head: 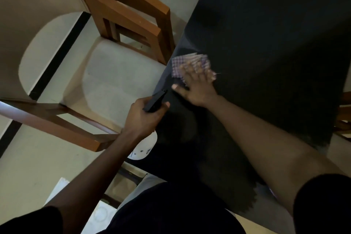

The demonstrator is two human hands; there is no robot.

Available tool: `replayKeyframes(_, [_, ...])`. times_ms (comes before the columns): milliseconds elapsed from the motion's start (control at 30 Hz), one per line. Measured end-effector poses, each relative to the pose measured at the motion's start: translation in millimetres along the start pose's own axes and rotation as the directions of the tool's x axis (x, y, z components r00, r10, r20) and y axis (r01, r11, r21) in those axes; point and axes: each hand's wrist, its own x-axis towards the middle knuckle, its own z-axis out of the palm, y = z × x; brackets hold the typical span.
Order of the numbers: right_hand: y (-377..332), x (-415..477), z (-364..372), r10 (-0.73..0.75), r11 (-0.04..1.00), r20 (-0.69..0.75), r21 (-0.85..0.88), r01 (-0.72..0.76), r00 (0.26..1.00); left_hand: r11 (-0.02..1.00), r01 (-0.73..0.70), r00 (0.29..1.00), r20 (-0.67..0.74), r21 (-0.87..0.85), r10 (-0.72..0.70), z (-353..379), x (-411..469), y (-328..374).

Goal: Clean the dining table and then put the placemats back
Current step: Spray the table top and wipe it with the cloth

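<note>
1. Head view looks down on a dark surface (266,34), bare apart from the cloth, which suits wiping before any placemats go back; no placemat is in view.
2. Right hand (195,85) lies flat on a checked cloth (190,64) near the surface's left edge, fingers (191,69) spread and open over the cloth, not curled round it. A flat palm presses more of the cloth down, so each pass covers more.
3. Cloth and fingers are motion-blurred, so I judge this to be mid-wipe along the edge strip.
4. Left hand (144,118) is closed round the dark head of a spray bottle (154,100), whose white body (144,148) hangs below the hand, beside the surface's edge and off it. Held there, it is ready for another squirt without blocking the cloth's path.
5. Chair (117,59) with a pale seat stands just beside that edge, pulled out enough for the person to stand at the corner.
6. Much of the surface lies beyond the cloth, so cleaning seems unfinished; whether the far part is already wiped cannot be told.
</note>
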Motion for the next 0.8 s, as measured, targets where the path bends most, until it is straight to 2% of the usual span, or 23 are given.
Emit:
replayKeyframes(100, [-46.7,-30.1,29.2,-0.275,0.952,0.046,-0.128,0.279,0.96,1.0,-0.009,1.0,0.016,-0.018,0.009,3.6,4.6,2.6])
replayKeyframes(200, [-59.8,-71.5,68.2,-0.5,0.843,0.129,-0.153,0.515,0.857,0.998,0.009,1.0,0.012,-0.056,-0.008,9.3,9.1,5.5])
replayKeyframes(300, [-23.6,-98.1,91.7,-0.613,0.74,0.164,-0.221,0.635,0.773,0.997,0.028,0.999,0.02,-0.068,-0.027,15.4,14.3,8.3])
replayKeyframes(367, [10.5,-101.8,83.0,-0.619,0.732,0.158,-0.237,0.638,0.769,0.998,0.015,0.999,0.03,-0.061,-0.013,17.6,18.3,7.7])
replayKeyframes(467, [56.7,-90.5,50.7,-0.486,0.834,0.097,-0.248,0.494,0.869,0.997,0.007,0.999,0.043,-0.073,-0.003,18.2,21.9,7.1])
replayKeyframes(533, [84.0,-71.4,28.9,-0.347,0.908,0.017,-0.245,0.34,0.938,0.997,0.025,0.999,0.035,-0.076,-0.023,17.7,23.6,7.8])
replayKeyframes(600, [100.7,-43.2,5.1,-0.168,0.972,-0.032,-0.173,0.16,0.985,0.995,0.047,0.998,0.037,-0.091,-0.044,17.0,24.3,8.7])
replayKeyframes(700, [97.9,7.7,-31.9,0.093,0.995,-0.035,0.027,-0.092,0.995,0.996,0.05,0.998,0.029,-0.08,-0.048,14.5,23.0,11.5])
replayKeyframes(800, [77.0,56.9,-58.9,0.204,0.968,-0.022,0.153,-0.198,0.979,0.997,0.037,0.999,0.003,-0.073,-0.037,12.1,21.9,15.2])
